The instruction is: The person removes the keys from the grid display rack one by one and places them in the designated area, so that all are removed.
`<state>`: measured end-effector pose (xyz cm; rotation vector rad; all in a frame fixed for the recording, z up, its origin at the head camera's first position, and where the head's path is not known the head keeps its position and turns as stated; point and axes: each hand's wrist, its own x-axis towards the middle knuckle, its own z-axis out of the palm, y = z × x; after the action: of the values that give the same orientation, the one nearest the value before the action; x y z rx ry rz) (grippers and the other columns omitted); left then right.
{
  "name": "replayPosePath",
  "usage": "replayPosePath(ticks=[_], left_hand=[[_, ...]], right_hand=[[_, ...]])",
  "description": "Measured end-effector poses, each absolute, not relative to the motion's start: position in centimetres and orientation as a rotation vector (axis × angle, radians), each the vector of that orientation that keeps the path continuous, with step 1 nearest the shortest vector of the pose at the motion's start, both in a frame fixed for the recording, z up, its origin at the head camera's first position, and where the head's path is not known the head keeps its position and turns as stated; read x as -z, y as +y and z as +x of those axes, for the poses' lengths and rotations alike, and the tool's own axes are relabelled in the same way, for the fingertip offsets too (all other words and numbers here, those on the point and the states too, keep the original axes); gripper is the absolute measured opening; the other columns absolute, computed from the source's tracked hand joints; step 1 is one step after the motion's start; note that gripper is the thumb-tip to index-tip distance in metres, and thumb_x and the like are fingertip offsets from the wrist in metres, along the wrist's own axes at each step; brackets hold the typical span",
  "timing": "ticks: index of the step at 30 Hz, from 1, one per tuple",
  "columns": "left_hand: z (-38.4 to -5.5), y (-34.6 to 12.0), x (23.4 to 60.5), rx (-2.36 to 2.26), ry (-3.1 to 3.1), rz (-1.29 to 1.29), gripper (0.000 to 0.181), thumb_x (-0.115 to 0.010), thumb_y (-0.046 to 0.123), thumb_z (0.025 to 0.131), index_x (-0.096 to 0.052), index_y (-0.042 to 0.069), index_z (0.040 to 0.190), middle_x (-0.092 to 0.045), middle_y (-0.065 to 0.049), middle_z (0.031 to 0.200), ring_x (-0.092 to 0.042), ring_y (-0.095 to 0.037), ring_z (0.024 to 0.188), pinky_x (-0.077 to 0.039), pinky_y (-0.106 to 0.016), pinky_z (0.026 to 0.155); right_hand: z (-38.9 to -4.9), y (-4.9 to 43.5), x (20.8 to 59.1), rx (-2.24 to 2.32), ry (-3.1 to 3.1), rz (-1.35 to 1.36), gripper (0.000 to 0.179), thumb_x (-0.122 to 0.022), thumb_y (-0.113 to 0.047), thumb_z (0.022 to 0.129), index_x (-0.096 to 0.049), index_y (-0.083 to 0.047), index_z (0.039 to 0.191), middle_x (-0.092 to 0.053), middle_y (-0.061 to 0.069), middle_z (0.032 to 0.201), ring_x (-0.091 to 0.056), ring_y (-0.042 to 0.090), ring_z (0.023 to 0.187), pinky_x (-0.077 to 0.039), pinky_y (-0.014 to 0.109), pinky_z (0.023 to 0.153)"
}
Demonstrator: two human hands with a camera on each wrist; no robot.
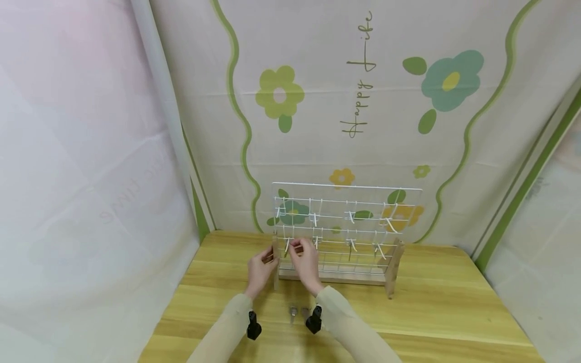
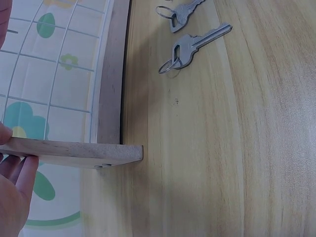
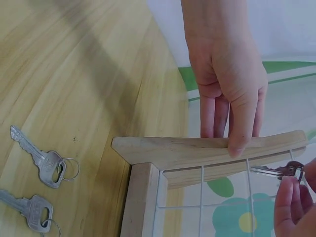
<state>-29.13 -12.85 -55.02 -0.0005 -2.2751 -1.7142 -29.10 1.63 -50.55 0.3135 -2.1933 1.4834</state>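
Observation:
A white wire rack (image 1: pixel 347 186) with several hooks stands on wooden supports. My left hand (image 1: pixel 260 270) grips its left wooden side piece (image 3: pixel 187 150), thumb on one face and fingers on the other. My right hand (image 1: pixel 306 262) is at the lower left hook (image 1: pixel 288 246), in front of the grid. Between its thumb and fingers it pinches a metal key (image 3: pixel 269 171) by the ring end, blade pointing away from the fingertips. Whether the ring touches the hook is hidden. Two more silver keys with rings, one nearer the rack side (image 2: pixel 190 48) and another beside it (image 2: pixel 181 16), lie on the table.
The rack's wooden base bar (image 1: pixel 349 277) and right wooden side piece (image 1: pixel 394 269) rest on the wood-grain table (image 1: pixel 445 302). Behind stands a flower-patterned curtain (image 1: pixel 317 60); pale curtains (image 1: pixel 81 176) hang at the sides. Thin dark items hang at some lower hooks, too small to identify.

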Motion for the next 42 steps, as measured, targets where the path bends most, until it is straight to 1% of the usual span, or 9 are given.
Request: replayPosePath(ticks=[5,9,13,16,19,21,23,30,42], left_hand=[[-29.3,-12.9,55.0,1.699,-2.274,-0.013,0.042,-0.071,-0.001,0.086,-0.064,-0.005,0.127,-0.069,-0.026,0.119,-0.071,-0.038,0.105,-0.063,-0.037,0.084],[-29.4,-12.9,55.0,1.689,-2.266,-0.037,0.041,-0.071,-0.002,0.086,-0.064,-0.007,0.126,-0.069,-0.028,0.117,-0.071,-0.039,0.104,-0.063,-0.036,0.084],[-29.4,-12.8,54.9,1.707,-2.258,-0.04,0.041,-0.071,-0.003,0.086,-0.063,-0.007,0.126,-0.069,-0.028,0.117,-0.071,-0.039,0.105,-0.063,-0.034,0.084],[-29.4,-12.8,54.9,1.719,-2.255,-0.033,0.042,-0.071,-0.002,0.086,-0.063,-0.006,0.127,-0.069,-0.027,0.118,-0.071,-0.038,0.105,-0.063,-0.034,0.085],[-29.5,-12.8,54.9,1.721,-2.255,-0.037,0.042,-0.071,-0.002,0.087,-0.063,-0.005,0.128,-0.069,-0.027,0.119,-0.071,-0.038,0.106,-0.063,-0.035,0.086],[-29.5,-12.7,54.9,1.726,-2.256,-0.038,0.042,-0.07,-0.002,0.087,-0.063,-0.005,0.128,-0.069,-0.027,0.12,-0.071,-0.038,0.107,-0.063,-0.035,0.086],[-29.5,-12.7,55.0,1.735,-2.257,-0.03,0.042,-0.07,-0.002,0.087,-0.062,-0.004,0.129,-0.068,-0.026,0.12,-0.07,-0.038,0.107,-0.062,-0.034,0.086],[-29.4,-12.8,55.2,1.742,-2.255,-0.023,0.044,-0.071,-0.004,0.085,-0.062,-0.008,0.128,-0.067,-0.029,0.12,-0.07,-0.04,0.106,-0.062,-0.034,0.086],[-29.2,-12.9,55.2,1.742,-2.259,-0.011,0.044,-0.071,-0.003,0.085,-0.062,-0.008,0.128,-0.067,-0.029,0.121,-0.07,-0.041,0.106,-0.063,-0.036,0.085]], right_hand=[[-28.8,1.7,50.2,-1.484,-2.203,0.347,0.007,-0.066,-0.007,0.091,-0.067,0.0,0.089,-0.067,0.013,0.095,-0.068,0.023,0.079,-0.058,0.018,0.065],[-28.5,1.9,50.2,-1.444,-2.219,0.376,0.004,-0.065,-0.006,0.091,-0.068,-0.005,0.087,-0.067,0.01,0.094,-0.067,0.022,0.081,-0.059,0.021,0.065],[-28.2,2.0,50.2,-1.439,-2.225,0.39,0.005,-0.067,-0.003,0.086,-0.068,-0.008,0.086,-0.068,0.01,0.094,-0.066,0.027,0.086,-0.061,0.038,0.071],[-27.9,2.1,50.0,-1.469,-2.228,0.39,0.007,-0.068,-0.001,0.083,-0.069,-0.007,0.086,-0.07,0.01,0.093,-0.066,0.028,0.087,-0.061,0.045,0.075],[-27.5,2.2,49.7,-1.515,-2.243,0.4,0.005,-0.068,-0.002,0.084,-0.069,-0.005,0.088,-0.071,0.009,0.091,-0.067,0.023,0.084,-0.063,0.034,0.074],[-27.2,2.3,49.6,-1.547,-2.245,0.415,0.003,-0.067,-0.004,0.086,-0.069,-0.003,0.088,-0.071,0.009,0.089,-0.067,0.018,0.08,-0.062,0.025,0.07],[-27.0,2.5,49.4,-1.57,-2.242,0.434,0.005,-0.067,-0.005,0.087,-0.068,-0.001,0.089,-0.071,0.009,0.089,-0.067,0.015,0.077,-0.06,0.02,0.067],[-26.5,2.9,49.1,-1.589,-2.254,0.446,0.004,-0.068,-0.003,0.085,-0.069,-0.004,0.089,-0.073,0.008,0.085,-0.065,0.006,0.073,-0.059,0.017,0.065],[-25.2,3.8,48.2,-1.634,-2.278,0.443,0.008,-0.068,-0.001,0.086,-0.068,-0.009,0.088,-0.073,0.007,0.087,-0.064,0.004,0.074,-0.059,0.016,0.068]])
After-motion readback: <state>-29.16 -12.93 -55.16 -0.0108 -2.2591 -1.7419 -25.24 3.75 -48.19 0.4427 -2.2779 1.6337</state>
